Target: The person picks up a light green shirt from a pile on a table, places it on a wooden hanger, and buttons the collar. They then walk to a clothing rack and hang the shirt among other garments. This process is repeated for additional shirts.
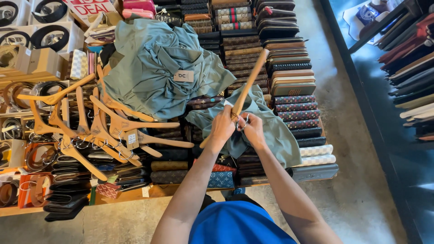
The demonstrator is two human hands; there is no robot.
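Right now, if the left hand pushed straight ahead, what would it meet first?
Likely the wooden hanger it grips, then the green garment under it; beyond lie rows of wallets. Depth is unclear.

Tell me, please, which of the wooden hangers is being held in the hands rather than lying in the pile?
It is the wooden hanger angled up over the rows of wallets, gripped by the left hand and right hand against a green garment; the others lie heaped further left.
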